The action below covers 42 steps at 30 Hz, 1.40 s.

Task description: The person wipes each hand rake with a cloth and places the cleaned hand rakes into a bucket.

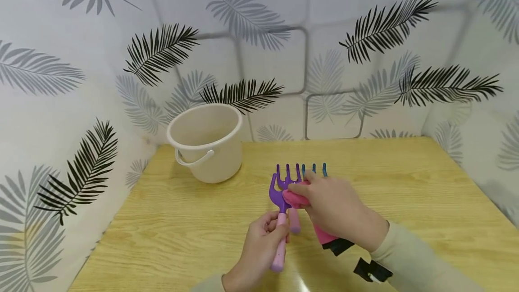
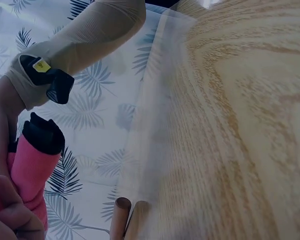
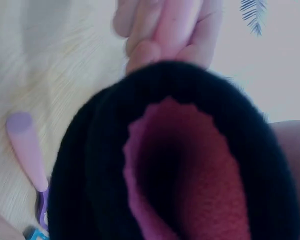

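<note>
In the head view my left hand [image 1: 261,242] grips the pink handle of a small purple garden fork [image 1: 278,196], tilted above the table. My right hand [image 1: 338,206] pinches a pink cloth [image 1: 295,199] against the fork's purple head. The cloth's black-edged end [image 3: 270,180] hangs below that hand and fills much of the right wrist view. Behind the held fork lies a purple hand rake [image 1: 287,174] with a pink handle. Beside it, a blue-tined rake [image 1: 314,168] is mostly hidden by my right hand.
A cream bucket [image 1: 219,161] with its handle hanging down stands at the back left of the wooden table [image 1: 162,229]. Feather-patterned sheeting [image 1: 332,75] rises behind and beside the table. Two rounded handle ends [image 2: 121,215] show low in the left wrist view.
</note>
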Tool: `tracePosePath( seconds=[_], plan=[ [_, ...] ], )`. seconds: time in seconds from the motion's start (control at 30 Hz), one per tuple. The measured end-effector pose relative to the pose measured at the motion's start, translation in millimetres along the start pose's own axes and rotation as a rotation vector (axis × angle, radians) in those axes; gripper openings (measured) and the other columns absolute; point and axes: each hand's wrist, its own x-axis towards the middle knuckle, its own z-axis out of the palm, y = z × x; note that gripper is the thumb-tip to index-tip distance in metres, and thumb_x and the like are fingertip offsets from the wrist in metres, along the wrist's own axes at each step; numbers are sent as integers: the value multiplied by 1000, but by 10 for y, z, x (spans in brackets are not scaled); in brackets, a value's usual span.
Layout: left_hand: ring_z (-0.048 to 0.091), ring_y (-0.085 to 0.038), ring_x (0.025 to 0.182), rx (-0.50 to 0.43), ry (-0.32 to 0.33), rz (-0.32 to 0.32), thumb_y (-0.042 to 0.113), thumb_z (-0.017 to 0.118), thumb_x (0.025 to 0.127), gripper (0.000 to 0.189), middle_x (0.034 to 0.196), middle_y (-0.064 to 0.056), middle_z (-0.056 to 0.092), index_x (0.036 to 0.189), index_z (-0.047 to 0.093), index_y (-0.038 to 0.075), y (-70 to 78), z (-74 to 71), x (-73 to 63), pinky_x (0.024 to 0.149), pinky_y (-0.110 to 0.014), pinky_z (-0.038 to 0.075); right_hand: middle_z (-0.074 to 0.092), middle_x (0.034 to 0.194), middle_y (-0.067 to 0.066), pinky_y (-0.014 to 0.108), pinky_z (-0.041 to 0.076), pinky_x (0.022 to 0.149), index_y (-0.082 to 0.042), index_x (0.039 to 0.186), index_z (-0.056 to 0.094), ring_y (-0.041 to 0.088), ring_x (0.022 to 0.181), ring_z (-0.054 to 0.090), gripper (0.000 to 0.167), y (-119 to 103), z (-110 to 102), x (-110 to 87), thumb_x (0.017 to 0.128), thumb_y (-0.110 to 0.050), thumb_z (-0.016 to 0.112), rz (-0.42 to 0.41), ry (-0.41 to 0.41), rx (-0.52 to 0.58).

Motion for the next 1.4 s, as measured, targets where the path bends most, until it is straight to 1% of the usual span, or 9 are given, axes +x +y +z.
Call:
tracePosePath(
  seconds=[0.13,0.3,0.4,0.5,0.7,0.97,1.13,1.27,1.4],
  plan=[
    [58,-11,70,1,-3,12,10,63,93,39,82,-2,64,127,59,-7,24,0,5,56,-19,48,62,92,6,24,36,38,-25,117,75,13,51,45,34,26,-22,42,84,-17,79,26,26,-15],
    [60,-12,71,-4,-3,10,9,64,91,42,82,-3,64,129,58,-9,49,18,-10,57,-19,50,59,86,7,28,36,34,-27,114,75,15,45,43,33,117,49,113,83,-18,79,39,110,-131],
    [60,-12,73,-1,-3,6,10,64,92,43,84,-4,65,130,57,-8,56,18,-12,58,-19,50,59,85,6,26,33,34,-28,113,76,14,44,39,33,96,48,90,82,-18,80,25,109,-150],
    [60,-12,72,6,6,10,11,63,93,41,84,-4,65,128,58,-8,51,-3,-7,58,-19,49,61,86,4,24,32,36,-28,113,77,12,45,38,35,8,1,26,81,-17,81,2,77,-98],
    [56,-9,67,-12,35,13,12,60,95,41,83,-3,64,131,56,-7,63,-40,22,55,-18,47,66,98,2,26,44,43,-29,116,75,11,58,54,36,-152,-79,-68,81,-22,82,-36,-2,18],
    [56,-10,66,-57,53,-9,12,57,97,39,81,-2,62,130,56,-8,66,-64,16,55,-19,49,63,92,5,23,37,42,-21,120,73,12,54,47,34,8,110,41,86,-22,79,48,130,53],
    [56,-10,63,-91,30,-32,13,55,98,39,81,-4,62,131,55,-9,49,-66,15,54,-20,50,63,97,8,24,39,43,-16,128,68,12,52,47,43,52,203,21,88,-26,77,89,111,55],
    [56,-9,61,-89,22,-28,15,54,98,37,81,-3,61,128,57,-7,61,-81,27,52,-20,49,64,102,7,25,47,46,-18,130,66,12,58,54,47,-75,211,-85,85,-28,78,47,99,85],
    [56,-10,58,-103,-15,-17,17,53,100,34,82,-4,61,126,57,-4,100,-98,23,50,-22,49,65,104,4,32,56,53,-21,124,67,16,68,64,48,-156,222,-137,79,-26,83,-11,165,86]
  ],
)
